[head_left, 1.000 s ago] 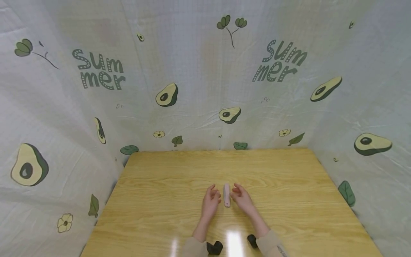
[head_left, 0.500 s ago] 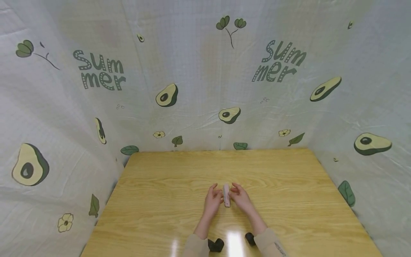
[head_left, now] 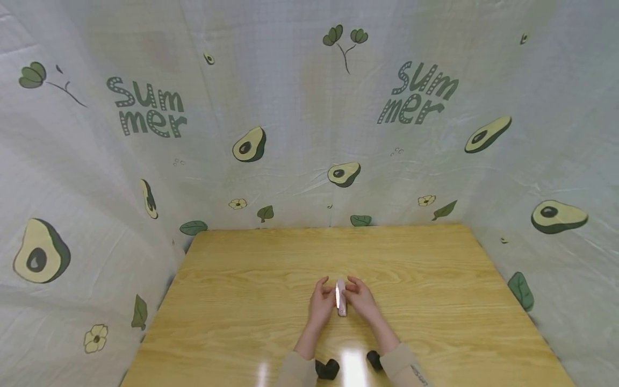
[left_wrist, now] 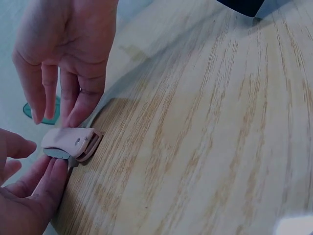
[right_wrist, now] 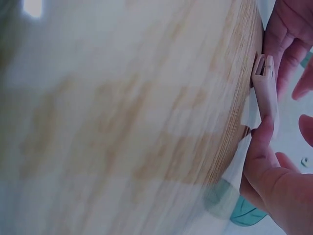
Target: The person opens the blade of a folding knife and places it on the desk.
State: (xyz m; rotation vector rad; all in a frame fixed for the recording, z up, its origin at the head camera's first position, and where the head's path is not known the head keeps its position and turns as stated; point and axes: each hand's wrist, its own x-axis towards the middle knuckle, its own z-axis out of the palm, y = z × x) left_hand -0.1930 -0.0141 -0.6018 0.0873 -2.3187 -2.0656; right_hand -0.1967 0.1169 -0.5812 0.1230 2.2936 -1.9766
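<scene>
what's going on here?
A person has both hands at a small pink tool over the wooden table. The left hand has its fingertips on the grey part along the tool's left side, possibly a folding blade; the right hand holds the pink casing from the other side. The grey part lies alongside the casing, not swung fully out. I can't tell whether the tool rests on the table or is slightly lifted.

2 beige sleeves (head_left: 296,372) are worn at 5 and 6 o'clock, the right marked with dark lettering (head_left: 418,375); rounded black wrist cameras (head_left: 329,369) are worn.
</scene>
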